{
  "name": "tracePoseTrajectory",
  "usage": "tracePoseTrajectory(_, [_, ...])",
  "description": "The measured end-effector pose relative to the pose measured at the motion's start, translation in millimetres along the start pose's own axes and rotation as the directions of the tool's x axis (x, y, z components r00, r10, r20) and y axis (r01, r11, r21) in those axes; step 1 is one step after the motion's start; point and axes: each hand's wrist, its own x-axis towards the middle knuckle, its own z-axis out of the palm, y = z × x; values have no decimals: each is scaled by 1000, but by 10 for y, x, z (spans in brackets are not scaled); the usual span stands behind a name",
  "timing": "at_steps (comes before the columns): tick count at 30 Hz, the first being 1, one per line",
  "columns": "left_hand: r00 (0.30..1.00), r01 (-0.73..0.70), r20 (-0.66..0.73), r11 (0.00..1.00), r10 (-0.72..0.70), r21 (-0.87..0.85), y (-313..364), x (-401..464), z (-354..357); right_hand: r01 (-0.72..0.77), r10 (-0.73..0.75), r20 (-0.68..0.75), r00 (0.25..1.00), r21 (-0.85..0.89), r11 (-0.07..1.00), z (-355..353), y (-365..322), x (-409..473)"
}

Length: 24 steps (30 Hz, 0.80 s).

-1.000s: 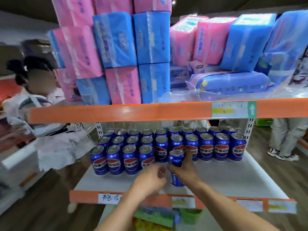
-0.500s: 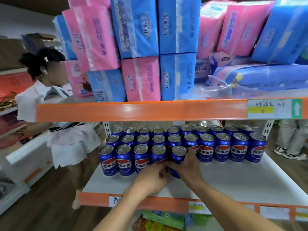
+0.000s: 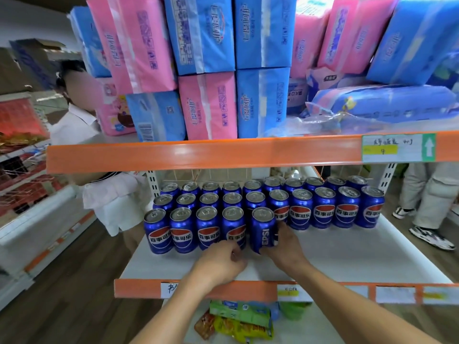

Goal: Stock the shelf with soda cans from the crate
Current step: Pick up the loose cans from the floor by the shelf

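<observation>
Head camera view at lower centre: we grip an upright blue aluminium soda can (image 3: 263, 229) with our right hand (image 3: 285, 247) on the white shelf board (image 3: 347, 254), while our left hand (image 3: 221, 261), fingers curled, touches the neighbouring front-row can (image 3: 233, 227).

Light: bright, even, from overhead.
Glare: soft sheen on the glossy pink and blue plastic packs (image 3: 206, 36) and silver can tops (image 3: 232, 212).
Blur: slight overall softness.
Distortion: wide-angle bending of the orange shelf edge (image 3: 198, 155).
</observation>
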Motion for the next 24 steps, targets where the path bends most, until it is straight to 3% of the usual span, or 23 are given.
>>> tracePoseTrajectory(4, [1000,-7,1,1000,7,-11,18,-2,19,-18,18,11,1000,6,1000,20,14,6])
tracePoseTrajectory(15, [1000,-11,-3,999,11,-38,-6,75,-11,-175,191,-159,969,109,978,259,-30,-103])
tracePoseTrajectory(21, [999,-40,2,999,40,-27,23,173,-22,-56,52,-34,998,-123,991,117,-82,-132])
tracePoseTrajectory(24, [999,-54,6,998,54,-16,66,220,14,-82,83,9,996,-107,991,56,-71,-124])
